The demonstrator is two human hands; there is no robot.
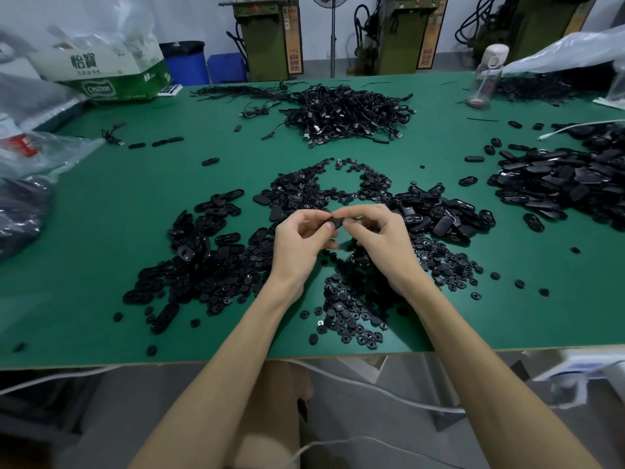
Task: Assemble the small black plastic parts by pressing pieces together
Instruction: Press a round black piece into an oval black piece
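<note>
Green table (101, 231) fills the frame. Cable pile (348, 113) upper centre, oval shells (558, 177) heaped at right, round pieces (351, 313) spread lower centre. My left hand (301, 242) and right hand (382, 238) meet at frame centre, fingers curled, both pinching one small black part (338, 222) between the fingertips.

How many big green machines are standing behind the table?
3, in a row at the back: left machine, middle machine, right machine. Others may be hidden outside the view.
</note>
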